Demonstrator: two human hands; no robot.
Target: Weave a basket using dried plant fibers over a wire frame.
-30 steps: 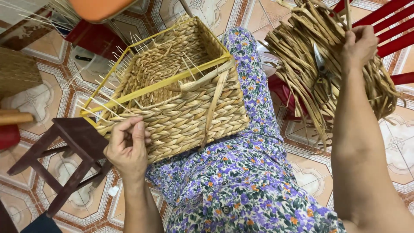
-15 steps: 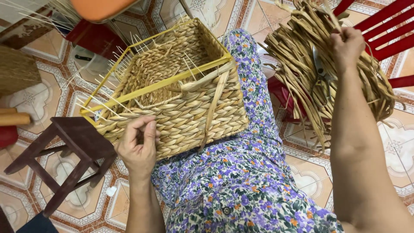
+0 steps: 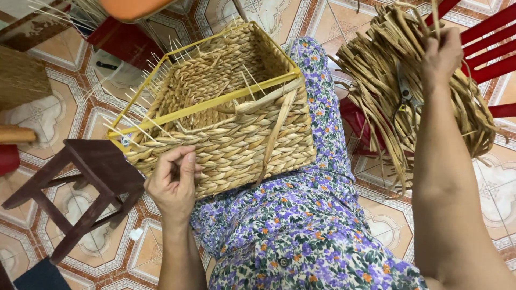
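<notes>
A half-woven straw basket (image 3: 226, 115) with a yellow frame and thin white upright rods rests on my lap, which is covered by a purple flowered dress (image 3: 301, 225). My left hand (image 3: 173, 180) presses its fingers against the basket's near corner, steadying it. My right hand (image 3: 442, 53) is raised at the upper right, closed on strands in a big bundle of dried tan fibre strips (image 3: 398, 80). A pair of scissors (image 3: 404, 94) lies in that bundle. One loose flat strip hangs down the basket's front side.
A dark wooden stool (image 3: 80, 182) stands on the patterned tile floor at the left. Red chair slats (image 3: 494, 48) show behind the fibre bundle. Another woven piece (image 3: 21, 78) sits at the far left, and an orange seat (image 3: 129, 6) is at the top.
My left hand slid right along the basket's near edge toward its corner. My right hand shifted slightly higher in the fibre bundle. The view moved closer.
</notes>
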